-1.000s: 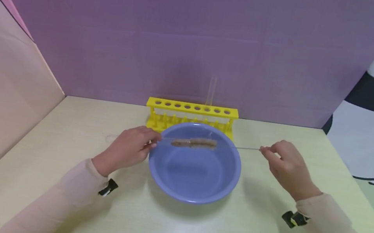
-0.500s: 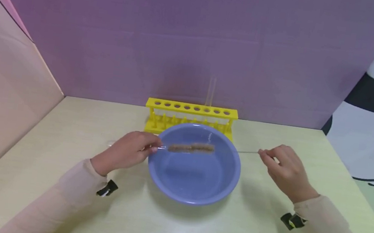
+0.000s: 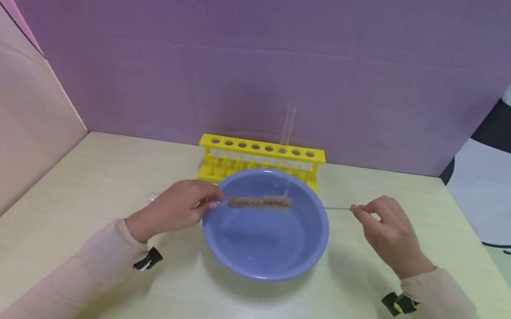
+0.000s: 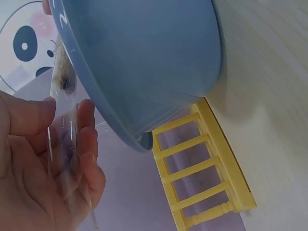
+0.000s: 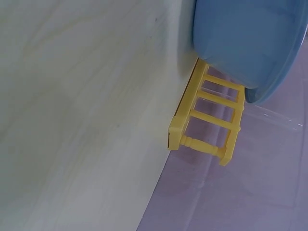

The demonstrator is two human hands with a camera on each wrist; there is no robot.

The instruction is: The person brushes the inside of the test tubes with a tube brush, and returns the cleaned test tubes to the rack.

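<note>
My left hand (image 3: 176, 206) holds a clear glass test tube (image 4: 62, 144) lying nearly level above the blue basin (image 3: 259, 277). In the left wrist view its thumb and fingers curl around the glass. Brown bristles of a test tube brush (image 3: 259, 202) sit inside the tube, over the basin. On the right, my right hand (image 3: 388, 236) pinches the thin wire handle (image 3: 338, 208) of that brush between thumb and fingertips. The right wrist view does not show the right hand.
Behind the basin stands a yellow test tube rack (image 3: 262, 148), its lower part partly hidden by the basin. Another clear test tube (image 3: 288, 126) stands upright in it. A purple backdrop (image 3: 268, 59) rises at the table's (image 3: 103, 177) back edge.
Both hands have lowered slightly towards me, with the tube and brush. The bristles have shifted a little left, and the right hand has moved slightly left.
</note>
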